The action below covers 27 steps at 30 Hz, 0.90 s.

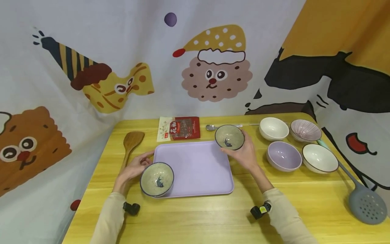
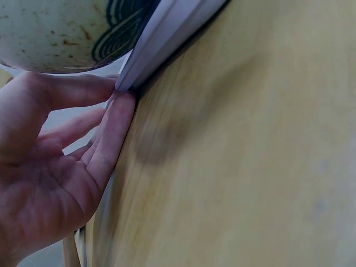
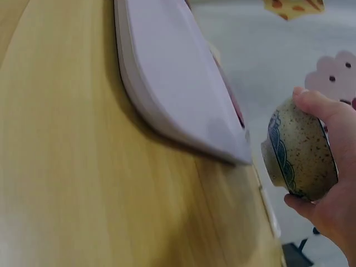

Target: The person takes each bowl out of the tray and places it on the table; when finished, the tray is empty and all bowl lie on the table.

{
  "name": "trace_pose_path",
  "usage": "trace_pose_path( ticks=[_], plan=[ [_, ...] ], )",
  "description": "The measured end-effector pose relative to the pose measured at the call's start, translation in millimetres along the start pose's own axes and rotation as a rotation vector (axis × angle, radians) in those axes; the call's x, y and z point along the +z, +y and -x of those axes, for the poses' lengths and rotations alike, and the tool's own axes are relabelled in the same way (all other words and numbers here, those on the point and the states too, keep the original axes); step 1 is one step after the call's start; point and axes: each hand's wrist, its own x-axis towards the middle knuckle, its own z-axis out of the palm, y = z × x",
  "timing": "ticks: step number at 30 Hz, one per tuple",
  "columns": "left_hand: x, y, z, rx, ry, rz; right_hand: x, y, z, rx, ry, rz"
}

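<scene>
A lavender tray lies mid-table. A speckled fish-pattern bowl sits on its front-left corner. My left hand lies beside that bowl; in the left wrist view its straight fingers touch the tray's edge under the bowl. My right hand grips a second speckled bowl by its side, held over the tray's far right corner. The right wrist view shows this bowl in the fingers, clear of the tray.
On the yellow wooden table, a wooden spatula lies left of the tray. Behind it are a red packet and a metal spoon. Several bowls and a grey skimmer are at the right.
</scene>
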Motion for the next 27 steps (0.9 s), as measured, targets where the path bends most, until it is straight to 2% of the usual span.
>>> trace_pose_path(
  ticks=[7, 13, 22, 27],
  plan=[
    [-0.9, 2.8, 3.6, 0.035, -0.004, -0.001, -8.0, 17.4, -7.9, 0.104, 0.08, -0.004],
    [-1.1, 3.3, 2.6, 0.017, -0.001, -0.001, -11.9, 28.0, -13.0, 0.195, 0.098, 0.011],
    [-0.6, -0.8, 0.8, 0.009, -0.005, 0.008, -11.9, 35.8, -19.5, 0.24, 0.131, 0.032],
    [-0.5, -1.4, 0.4, 0.012, 0.0, 0.009, -11.8, 38.7, -22.8, 0.216, 0.129, 0.058]
  ],
)
